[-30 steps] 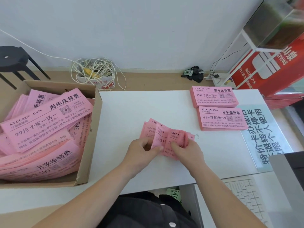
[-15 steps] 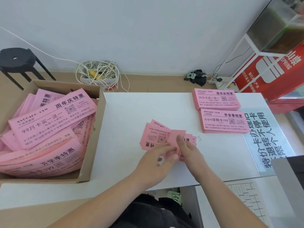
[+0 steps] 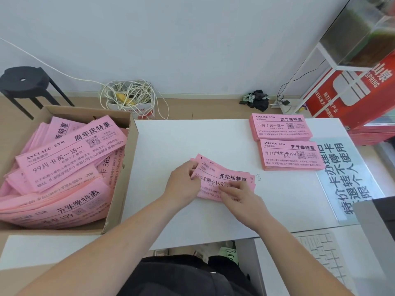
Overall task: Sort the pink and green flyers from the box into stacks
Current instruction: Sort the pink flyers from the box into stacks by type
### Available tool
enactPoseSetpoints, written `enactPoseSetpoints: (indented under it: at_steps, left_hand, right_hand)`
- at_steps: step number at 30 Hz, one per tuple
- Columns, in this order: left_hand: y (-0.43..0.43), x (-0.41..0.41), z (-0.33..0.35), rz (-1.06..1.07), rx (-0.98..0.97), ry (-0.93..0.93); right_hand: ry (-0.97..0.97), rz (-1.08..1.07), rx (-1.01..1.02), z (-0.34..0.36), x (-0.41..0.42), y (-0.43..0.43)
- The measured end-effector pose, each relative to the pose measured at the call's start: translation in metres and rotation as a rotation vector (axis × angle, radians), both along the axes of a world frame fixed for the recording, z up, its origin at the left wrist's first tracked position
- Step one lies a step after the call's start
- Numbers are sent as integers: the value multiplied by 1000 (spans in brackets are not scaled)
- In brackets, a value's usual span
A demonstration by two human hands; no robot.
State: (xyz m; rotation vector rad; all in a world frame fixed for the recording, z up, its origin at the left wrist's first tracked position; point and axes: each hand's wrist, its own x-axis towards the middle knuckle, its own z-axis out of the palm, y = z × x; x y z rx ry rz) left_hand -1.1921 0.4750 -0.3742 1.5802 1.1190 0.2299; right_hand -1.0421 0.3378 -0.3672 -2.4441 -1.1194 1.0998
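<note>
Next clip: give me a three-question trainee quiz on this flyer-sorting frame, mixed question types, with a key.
1. True or false: the flyer on top of the bundle under both hands has the same headline as the nearer sorted stack.
2. How many sorted stacks lie on the white table to the right of the bundle? A) one B) two C) three
3. Fill in: the unsorted flyers sit in a ___ box at the person's left.

Key:
1. True; both read 开学季特惠, while the farther stack reads 周年庆特惠.
2. B
3. cardboard

The left hand and right hand both grip the bundle.
</note>
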Motion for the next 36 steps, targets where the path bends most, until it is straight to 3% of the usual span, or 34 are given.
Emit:
enactPoseSetpoints:
  at_steps: [2, 5, 7, 10, 15, 18, 21, 25, 29, 34, 36]
  left_hand:
    - [0, -3, -3, -6, 9, 3]
    - [-5, -10, -1, 28, -7, -60]
    - [-8, -17, 4, 18, -9, -129]
    - [-8, -27, 12, -1, -3, -209]
    - [-8, -37, 24, -37, -5, -254]
    - [-4, -36, 21, -67, 77, -204]
    - [-1, -35, 10, -48, 115, -119]
    - [-3, -39, -3, -63, 198, 13]
    - [2, -41, 0, -107, 412, 60]
    - [-4, -34, 4, -131, 294, -29]
    - [-6, -32, 2, -111, 293, -27]
  right_hand:
    - [-47, 5, 37, -5, 4, -2]
    - [-13, -156, 197, -7, 13, -1]
    - [-116, -204, 266, -1, 19, -1]
    - [-432, -48, 342, 11, 29, -1]
    - [-363, 6, 281, 43, 30, 1]
    - [-560, 76, 529, 51, 21, 0]
    - [-638, 121, 617, 37, 19, -2]
    - [-499, 65, 513, 8, 22, -9]
    - [-297, -188, 454, 2, 30, -11]
    - [28, -451, 407, 6, 32, -7]
    - [41, -498, 428, 6, 29, -6]
